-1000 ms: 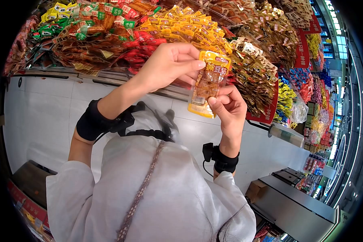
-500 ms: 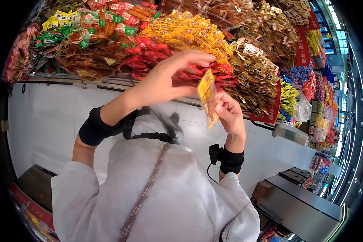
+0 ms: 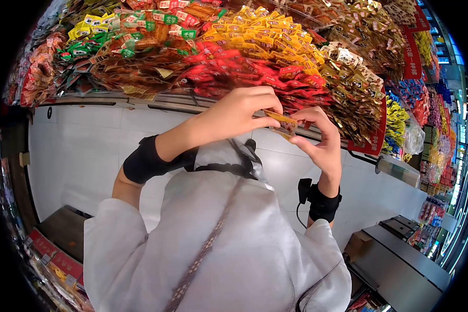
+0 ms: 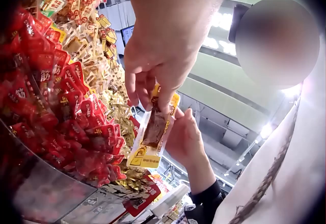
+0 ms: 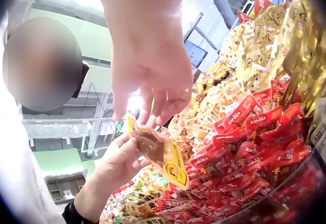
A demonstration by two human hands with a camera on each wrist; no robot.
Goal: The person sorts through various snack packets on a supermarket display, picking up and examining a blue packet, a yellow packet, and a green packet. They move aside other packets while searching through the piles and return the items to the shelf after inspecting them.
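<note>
A flat clear packet [image 3: 284, 125] with yellow ends and brown food inside is tilted nearly edge-on between the hands in the head view. My left hand [image 3: 242, 113] pinches its left side between thumb and fingers. On its other side, my right hand [image 3: 322, 136] has its thumb and index finger curved around the packet's edge. In the left wrist view, the packet [image 4: 154, 132] hangs under my left hand [image 4: 162, 66], its lower yellow end showing. The right wrist view shows the packet [image 5: 155, 150] below my right hand [image 5: 152, 71].
Heaps of red packets [image 3: 255, 78], yellow packets [image 3: 265, 34] and brown packets [image 3: 351, 99] fill the display beyond the hands. Its front rail [image 3: 177, 100] runs just past the left forearm. A metal cabinet [image 3: 400, 265] stands at lower right, over a pale tiled floor [image 3: 83, 151].
The packet has turned from facing the camera to nearly edge-on. My left hand let go of it, then took hold again; my right hand's fingers have spread around its edge.
</note>
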